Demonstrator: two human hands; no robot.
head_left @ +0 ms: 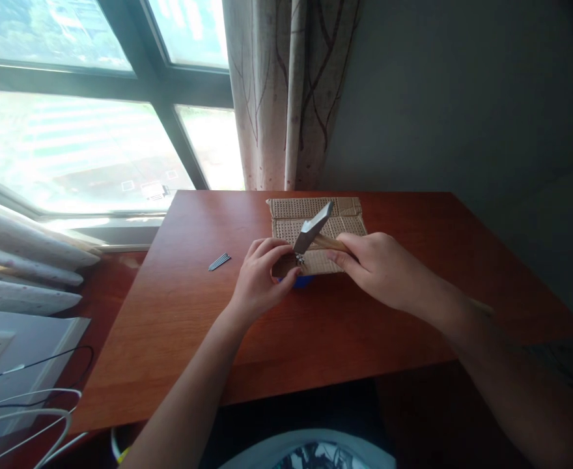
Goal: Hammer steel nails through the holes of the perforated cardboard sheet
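Note:
My right hand (384,270) is closed round the wooden handle of a hammer (313,228), close to its grey metal head, which rests low over a piece of brown cardboard (333,212). My left hand (262,273) is curled at the cardboard's near left corner, fingers pinched beside the hammer's face, apparently holding a small nail that I cannot make out clearly. A blue object (302,282) shows just under that corner. The cardboard lies on a reddish wooden table (193,332).
A small bundle of loose nails (219,261) lies on the table left of my left hand. A window and a patterned curtain (286,91) stand behind the table. White cables (27,404) and a socket are at the lower left.

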